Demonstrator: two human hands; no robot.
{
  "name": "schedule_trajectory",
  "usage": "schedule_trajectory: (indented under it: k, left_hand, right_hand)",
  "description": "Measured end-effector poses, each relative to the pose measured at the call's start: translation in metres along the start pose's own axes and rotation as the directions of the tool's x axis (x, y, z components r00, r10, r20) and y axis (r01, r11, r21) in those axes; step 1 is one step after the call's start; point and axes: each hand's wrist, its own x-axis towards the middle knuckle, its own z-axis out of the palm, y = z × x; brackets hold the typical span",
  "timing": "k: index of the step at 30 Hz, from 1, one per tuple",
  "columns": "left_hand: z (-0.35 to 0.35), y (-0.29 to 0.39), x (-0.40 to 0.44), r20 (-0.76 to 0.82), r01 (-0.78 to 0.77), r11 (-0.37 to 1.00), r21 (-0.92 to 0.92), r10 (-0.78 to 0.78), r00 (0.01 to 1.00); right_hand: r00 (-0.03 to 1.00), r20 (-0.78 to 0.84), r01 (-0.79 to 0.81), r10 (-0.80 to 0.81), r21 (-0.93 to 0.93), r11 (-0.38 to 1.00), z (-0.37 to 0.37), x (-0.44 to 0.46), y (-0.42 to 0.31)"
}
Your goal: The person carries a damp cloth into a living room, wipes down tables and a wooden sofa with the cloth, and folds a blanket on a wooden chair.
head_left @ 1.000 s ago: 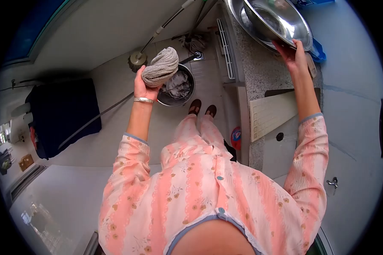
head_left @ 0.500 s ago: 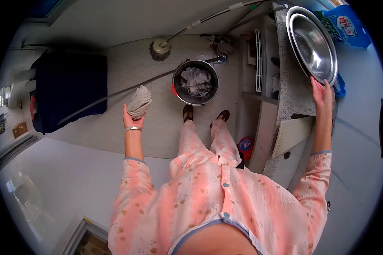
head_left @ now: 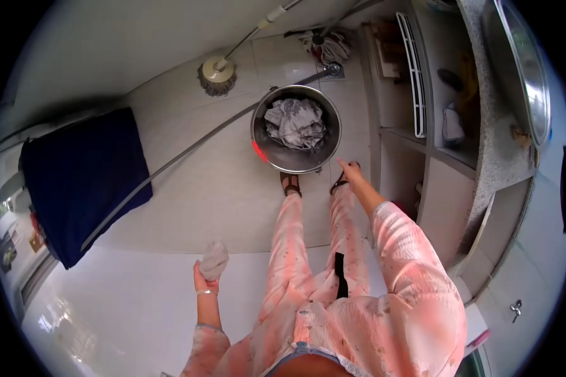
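Note:
My left hand [head_left: 205, 279] is closed around a bunched beige-grey cloth [head_left: 216, 260], held out at the lower left. My right hand [head_left: 353, 172] reaches down just beside the lower right of a metal bucket [head_left: 255, 129]. Its fingers look stretched out, and nothing shows in them; whether they touch the rim I cannot tell. Inside the bucket lies a crumpled, wet-looking grey cloth [head_left: 295, 123]. The bucket stands on the floor in front of my feet, with a red mark on its left side.
A round-headed mop [head_left: 217, 70] and a string mop [head_left: 328, 47] stand by the wall. A grey pipe [head_left: 201, 143] crosses the floor beside a dark blue covered object [head_left: 85, 179]. On the right are open shelves [head_left: 399, 135] and a metal basin [head_left: 528, 75] on the counter.
My right hand has left the metal basin's rim and come down beside the bucket. My left hand, still holding the beige-grey cloth, appears lower in view. The view has shifted.

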Motion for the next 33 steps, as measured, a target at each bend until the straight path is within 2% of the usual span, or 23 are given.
schedule_trajectory:
  k: [2, 4, 5, 7, 8, 10, 11, 12, 14, 16, 18, 20, 21, 23, 24, 26, 27, 29, 33]
  left_hand:
    - [-0.031, -0.015, 0.016, -0.022, 0.074, 0.997, 0.034, -0.074, 0.997]
    - [-0.053, -0.026, 0.021, -0.057, 0.108, 0.991, 0.083, -0.103, 0.993]
    - [-0.059, -0.030, 0.022, -0.062, 0.118, 0.990, 0.078, -0.114, 0.992]
    - [-0.054, -0.035, 0.023, -0.068, 0.130, 0.988, 0.078, -0.125, 0.990]
    - [-0.046, -0.033, 0.025, -0.081, 0.129, 0.989, 0.071, -0.123, 0.989]
    - [-0.041, -0.033, 0.025, -0.102, 0.127, 0.989, 0.072, -0.119, 0.988]
    - [-0.037, -0.032, 0.028, -0.066, 0.113, 0.991, 0.068, -0.108, 0.992]
    - [-0.028, -0.031, 0.031, -0.022, 0.097, 0.994, 0.059, -0.096, 0.995]
    - [-0.007, -0.031, 0.031, -0.014, 0.086, 0.995, 0.056, -0.085, 0.996]
    - [0.009, -0.022, 0.027, 0.006, 0.070, 0.996, 0.055, -0.070, 0.998]
    - [0.021, -0.013, 0.021, 0.156, 0.053, 0.996, 0.066, -0.063, 0.986]
    - [0.036, -0.005, 0.010, 0.177, 0.038, 0.996, 0.084, -0.053, 0.983]
    - [0.039, 0.000, 0.003, 0.174, 0.037, 0.994, 0.100, -0.054, 0.983]
    - [0.038, 0.009, 0.005, 0.206, 0.043, 0.991, 0.123, -0.068, 0.976]
    - [0.039, 0.013, 0.008, 0.224, 0.050, 0.989, 0.136, -0.080, 0.971]
    - [0.049, 0.018, 0.009, 0.290, 0.053, 0.985, 0.165, -0.100, 0.952]
    - [0.056, 0.022, 0.005, 0.323, 0.065, 0.982, 0.177, -0.121, 0.939]
    - [0.078, 0.023, -0.008, 0.408, 0.051, 0.968, 0.247, -0.152, 0.900]
    - [0.141, 0.031, -0.031, 0.500, -0.040, 0.943, 0.331, -0.140, 0.855]
  right_hand:
    - [0.991, -0.020, -0.133, 0.135, 0.065, 0.989, 0.025, -0.010, -0.021]
    - [0.999, 0.034, -0.047, 0.039, 0.273, 0.961, 0.055, 0.027, 0.008]
    - [0.998, 0.026, -0.063, 0.058, 0.277, 0.959, 0.065, 0.042, 0.018]
    - [0.977, 0.208, -0.048, -0.035, 0.382, 0.923, 0.081, 0.062, 0.028]
    - [0.979, 0.200, -0.048, -0.033, 0.388, 0.921, 0.087, 0.064, 0.020]
    - [0.996, 0.086, -0.061, 0.027, 0.423, 0.904, 0.094, 0.056, 0.014]
    - [0.996, 0.086, -0.066, 0.032, 0.430, 0.901, 0.104, 0.061, 0.020]
    - [0.995, -0.033, 0.097, -0.092, 0.310, 0.946, 0.118, 0.075, 0.028]
    - [0.901, -0.271, 0.350, -0.340, -0.010, 0.937, 0.122, 0.033, -0.005]
    - [0.882, -0.304, 0.365, -0.361, -0.044, 0.930, 0.118, -0.019, -0.035]
    - [0.860, -0.338, 0.380, -0.381, -0.072, 0.922, 0.106, -0.061, -0.039]
    - [0.901, -0.250, 0.385, -0.354, 0.089, 0.919, 0.081, -0.101, -0.028]
    - [0.896, -0.268, 0.392, -0.355, 0.097, 0.915, 0.066, -0.128, -0.027]
    - [0.987, -0.015, 0.153, -0.159, 0.386, 0.910, 0.029, -0.201, -0.040]
    - [0.985, -0.037, 0.168, -0.167, 0.405, 0.899, 0.015, -0.232, -0.046]
    - [0.988, 0.050, 0.101, -0.147, 0.512, 0.853, -0.019, -0.288, -0.055]
    - [0.987, 0.011, 0.127, -0.157, 0.542, 0.831, -0.038, -0.323, -0.063]
    - [0.972, 0.089, 0.113, -0.217, 0.634, 0.765, -0.078, -0.386, -0.074]
    - [0.862, 0.076, 0.216, -0.501, 0.839, 0.499, -0.155, -0.473, -0.073]
